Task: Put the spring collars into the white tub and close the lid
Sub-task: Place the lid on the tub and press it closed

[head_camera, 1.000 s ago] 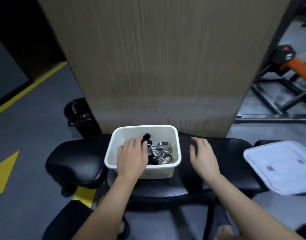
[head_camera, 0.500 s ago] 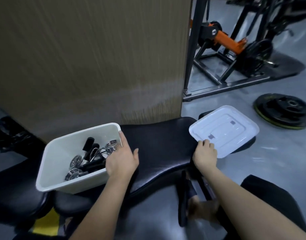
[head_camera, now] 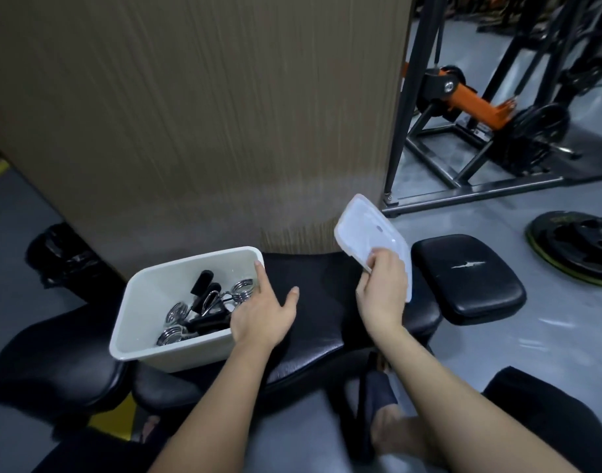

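The white tub (head_camera: 149, 288) stands open on a black padded bench (head_camera: 313, 302). Inside it lie several chrome spring collars (head_camera: 207, 305) with black handles. My left hand (head_camera: 263, 308) rests on the tub's right rim, fingers spread and holding nothing. My right hand (head_camera: 383, 291) grips the white lid (head_camera: 364, 230) by its near edge and holds it tilted in the air, up and to the right of the tub.
A wood-grain panel (head_camera: 207, 114) rises right behind the bench. A separate black pad (head_camera: 466, 274) sits to the right. On the floor lie a weight plate (head_camera: 579, 247) and a black-and-orange machine frame (head_camera: 470, 107). A black bin bag (head_camera: 64, 257) stands at left.
My right hand reached to the lid lying on the right pad, gripped it and lifted it toward the tub. My left hand moved from inside the tub to its right rim.
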Available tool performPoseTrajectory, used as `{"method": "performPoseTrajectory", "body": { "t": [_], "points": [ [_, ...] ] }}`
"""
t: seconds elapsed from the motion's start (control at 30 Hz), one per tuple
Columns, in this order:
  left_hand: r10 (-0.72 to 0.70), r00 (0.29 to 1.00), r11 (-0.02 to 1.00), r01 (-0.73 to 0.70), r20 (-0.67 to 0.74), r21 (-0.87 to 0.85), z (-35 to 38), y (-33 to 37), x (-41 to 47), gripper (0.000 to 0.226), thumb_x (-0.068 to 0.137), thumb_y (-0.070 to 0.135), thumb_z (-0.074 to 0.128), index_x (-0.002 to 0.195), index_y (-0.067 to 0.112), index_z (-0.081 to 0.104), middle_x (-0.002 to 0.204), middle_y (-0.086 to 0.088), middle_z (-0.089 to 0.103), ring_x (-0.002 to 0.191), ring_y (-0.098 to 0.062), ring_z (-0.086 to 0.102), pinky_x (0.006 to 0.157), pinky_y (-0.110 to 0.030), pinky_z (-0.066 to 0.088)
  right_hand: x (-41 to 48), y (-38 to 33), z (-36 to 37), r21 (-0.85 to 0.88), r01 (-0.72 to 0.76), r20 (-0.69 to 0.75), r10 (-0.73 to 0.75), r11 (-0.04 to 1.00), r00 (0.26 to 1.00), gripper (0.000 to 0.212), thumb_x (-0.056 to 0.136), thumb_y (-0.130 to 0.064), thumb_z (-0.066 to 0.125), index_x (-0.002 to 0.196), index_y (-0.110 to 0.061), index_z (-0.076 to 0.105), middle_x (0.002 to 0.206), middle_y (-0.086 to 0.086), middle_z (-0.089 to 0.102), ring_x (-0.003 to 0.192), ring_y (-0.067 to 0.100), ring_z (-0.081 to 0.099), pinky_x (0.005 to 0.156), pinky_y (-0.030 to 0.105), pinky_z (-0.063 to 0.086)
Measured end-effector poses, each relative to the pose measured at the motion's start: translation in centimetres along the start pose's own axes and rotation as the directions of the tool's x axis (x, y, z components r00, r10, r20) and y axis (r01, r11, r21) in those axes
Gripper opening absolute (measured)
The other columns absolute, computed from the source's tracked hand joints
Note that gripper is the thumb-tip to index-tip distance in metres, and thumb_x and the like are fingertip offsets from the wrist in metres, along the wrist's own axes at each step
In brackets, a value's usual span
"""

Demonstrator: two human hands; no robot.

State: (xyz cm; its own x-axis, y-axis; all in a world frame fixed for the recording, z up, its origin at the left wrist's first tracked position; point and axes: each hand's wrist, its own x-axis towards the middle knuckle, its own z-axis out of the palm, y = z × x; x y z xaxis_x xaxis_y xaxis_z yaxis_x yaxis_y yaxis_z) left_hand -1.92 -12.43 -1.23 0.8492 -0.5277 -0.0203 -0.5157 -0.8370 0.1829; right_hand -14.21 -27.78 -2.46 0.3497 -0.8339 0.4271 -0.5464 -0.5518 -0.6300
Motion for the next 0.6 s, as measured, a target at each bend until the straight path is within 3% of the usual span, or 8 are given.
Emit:
{"method": "performPoseTrajectory", "body": {
  "t": [0.1,0.17,0.2,0.3,0.4,0.47,0.53,0.6],
  "points": [
    [-0.063,0.99,0.926,0.105,0.125,-0.363,-1.4,-1.1,0.0,0.081,0.096,0.069,0.021,0.158,0.03,-0.014,0.151,-0.009,0.05,0.132,-0.034,0.052,0.102,-0.042,0.036,0.9,-4.9,-2.3,0.431,-0.148,0.115,0.108,0.89,0.987,0.008,0.094,-0.006,0.054,0.098,-0.012,0.052,0.092,-0.006,0.065,0.072,0.008,0.056,0.065,0.023,0.041],
    [-0.131,0.988,0.684,0.152,0.085,-0.714,-2.8,-2.2,0.2,0.071,0.102,0.059,0.025,0.159,0.031,-0.005,0.158,-0.006,0.039,0.142,-0.031,0.04,0.104,-0.037,0.029,1.1,-7.4,-3.0,0.588,-0.147,0.124,0.091,0.795,0.988,0.016,0.095,-0.014,0.062,0.091,-0.015,0.046,0.077,-0.002,0.058,0.061,0.002,0.051,0.058,0.016,0.04],
    [-0.183,0.983,0.586,0.114,0.006,-0.802,-3.5,-3.1,0.4,0.067,0.104,0.054,0.028,0.16,0.029,0.001,0.16,-0.007,0.035,0.144,-0.029,0.036,0.103,-0.035,0.027,1.1,-8.4,-3.2,0.657,-0.159,0.149,0.08,0.737,0.986,0.021,0.094,-0.019,0.065,0.091,-0.016,0.045,0.075,0.002,0.058,0.062,0.004,0.052,0.061,0.018,0.042],
    [-0.285,0.939,0.544,-0.008,-0.194,-0.839,-5.8,-6.8,0.7,0.066,0.103,0.053,0.031,0.16,0.028,0.008,0.162,-0.007,0.028,0.148,-0.025,0.028,0.115,-0.041,0.025,0.7,-11.0,-2.4,0.768,-0.313,0.329,0.074,0.558,0.941,0.022,0.095,-0.025,0.067,0.099,-0.019,0.046,0.091,0.008,0.068,0.08,0.013,0.067,0.073,0.033,0.055],
    [-0.319,0.917,0.59,-0.004,-0.238,-0.807,-7.4,-11.0,0.8,0.069,0.101,0.057,0.03,0.16,0.03,0.008,0.166,-0.001,0.017,0.152,-0.02,0.014,0.118,-0.044,0.018,0.0,-13.1,-1.0,0.788,-0.442,0.46,0.067,0.428,0.885,0.027,0.096,-0.021,0.066,0.114,-0.011,0.048,0.107,0.005,0.069,0.096,0.018,0.07,0.078,0.035,0.058],
    [-0.361,0.897,0.607,0.018,-0.256,-0.794,-8.1,-13.9,1.2,0.07,0.101,0.055,0.033,0.16,0.026,0.011,0.165,-0.002,0.019,0.152,-0.021,0.016,0.118,-0.038,0.017,-0.5,-14.2,-0.2,0.749,-0.532,0.557,0.06,0.395,0.828,0.032,0.097,-0.019,0.065,0.123,-0.01,0.048,0.111,0.003,0.068,0.099,0.02,0.069,0.078,0.034,0.058],
    [-0.409,0.885,0.613,0.086,-0.223,-0.785,-8.5,-16.5,1.6,0.07,0.097,0.056,0.037,0.157,0.022,0.025,0.158,-0.004,0.035,0.146,-0.029,0.03,0.118,-0.042,0.025,-0.9,-14.9,1.0,0.684,-0.616,0.661,0.026,0.39,0.75,0.033,0.098,-0.018,0.063,0.128,-0.013,0.05,0.114,0.002,0.069,0.101,0.02,0.07,0.08,0.037,0.059],
    [-0.437,0.886,0.615,0.169,-0.154,-0.77,-8.5,-18.6,1.3,0.059,0.096,0.046,0.042,0.147,0.018,0.042,0.14,-0.003,0.055,0.128,-0.032,0.05,0.108,-0.044,0.041,-1.1,-15.3,2.3,0.601,-0.614,0.705,0.021,0.511,0.709,0.036,0.098,-0.021,0.06,0.132,-0.016,0.052,0.12,0.002,0.068,0.105,0.022,0.069,0.088,0.043,0.058]
  ]
}}
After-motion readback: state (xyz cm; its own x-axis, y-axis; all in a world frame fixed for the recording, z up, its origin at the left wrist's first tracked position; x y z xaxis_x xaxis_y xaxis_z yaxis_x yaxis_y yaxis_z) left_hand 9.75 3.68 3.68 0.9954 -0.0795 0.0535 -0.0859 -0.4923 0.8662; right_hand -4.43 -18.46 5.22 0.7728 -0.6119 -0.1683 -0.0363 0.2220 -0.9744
